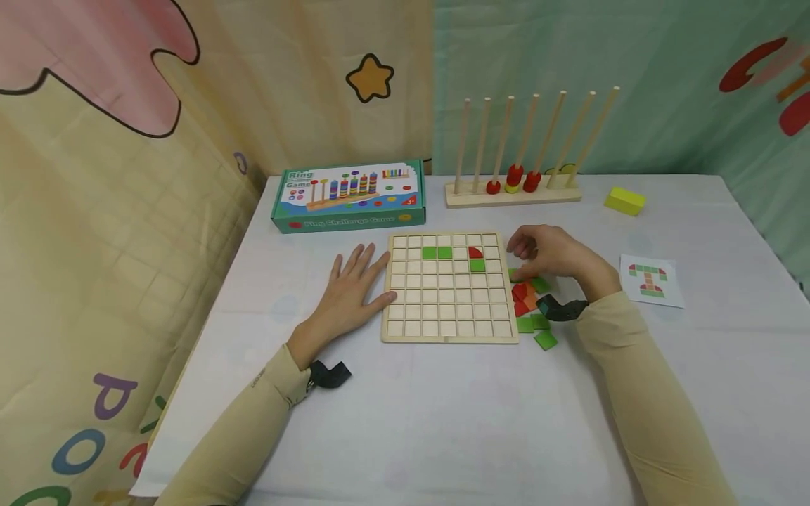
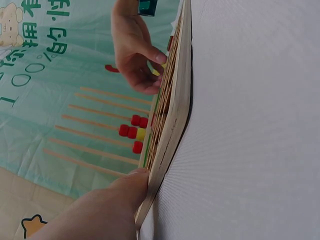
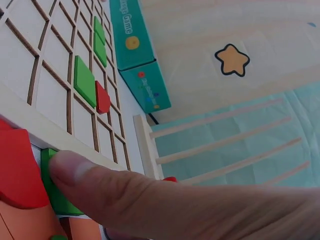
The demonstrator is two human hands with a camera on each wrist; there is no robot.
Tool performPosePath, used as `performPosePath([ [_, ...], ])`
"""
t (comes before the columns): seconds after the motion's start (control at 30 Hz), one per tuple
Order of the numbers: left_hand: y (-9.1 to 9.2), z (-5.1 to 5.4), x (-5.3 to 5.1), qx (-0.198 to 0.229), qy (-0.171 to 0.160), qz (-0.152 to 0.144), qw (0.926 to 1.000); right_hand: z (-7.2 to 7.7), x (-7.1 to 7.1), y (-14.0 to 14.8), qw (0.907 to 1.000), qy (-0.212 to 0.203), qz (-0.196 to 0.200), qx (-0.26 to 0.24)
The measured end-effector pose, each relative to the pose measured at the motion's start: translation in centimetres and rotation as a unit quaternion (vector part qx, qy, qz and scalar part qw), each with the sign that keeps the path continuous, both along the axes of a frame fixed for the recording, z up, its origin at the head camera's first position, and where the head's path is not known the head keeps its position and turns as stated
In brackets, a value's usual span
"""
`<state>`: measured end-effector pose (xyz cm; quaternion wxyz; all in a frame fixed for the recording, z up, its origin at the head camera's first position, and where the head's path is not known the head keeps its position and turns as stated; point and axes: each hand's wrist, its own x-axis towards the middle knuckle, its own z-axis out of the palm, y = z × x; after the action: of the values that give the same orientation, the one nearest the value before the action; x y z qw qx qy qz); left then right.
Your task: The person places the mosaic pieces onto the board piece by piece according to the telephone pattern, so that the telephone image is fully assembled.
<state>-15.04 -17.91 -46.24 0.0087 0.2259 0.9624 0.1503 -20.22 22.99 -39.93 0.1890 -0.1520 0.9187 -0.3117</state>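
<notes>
The wooden grid board (image 1: 446,340) holds three green squares and a red quarter-round piece (image 1: 475,252). My left hand (image 1: 348,294) lies with spread fingers at its left side, thumb on the frame; the left wrist view shows this thumb (image 2: 131,189) against the edge. By the board's right edge is my right hand (image 1: 557,256), fingers bent and apart from the thumb. In the right wrist view the right thumb (image 3: 115,185) touches a green tile (image 3: 54,192) beside the frame; the other fingers are mostly hidden. Red, orange and green pieces (image 1: 545,340) lie under and near this hand.
Behind the board are a green game box (image 1: 348,223) and a peg stand (image 1: 512,199) with red and yellow beads on some of its rods. A yellow block (image 1: 625,201) sits at the back right. A pattern card (image 1: 652,281) lies right of my right hand.
</notes>
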Motion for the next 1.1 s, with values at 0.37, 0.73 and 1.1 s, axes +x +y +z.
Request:
performPosePath([
  [0.37,0.1,0.2,0.1,0.002,-0.007,0.002,1.0,-0.7,-0.6,0.5,0.9985,0.043,-0.031,0.012],
  [0.73,0.1,0.2,0.0,0.006,-0.002,0.0,1.0,-1.1,-0.9,0.6,0.9978,0.059,-0.024,0.021],
  [1.1,0.1,0.1,0.0,0.002,-0.013,0.004,0.9999,-0.1,-1.2,-1.4,0.9909,0.134,0.003,0.009],
])
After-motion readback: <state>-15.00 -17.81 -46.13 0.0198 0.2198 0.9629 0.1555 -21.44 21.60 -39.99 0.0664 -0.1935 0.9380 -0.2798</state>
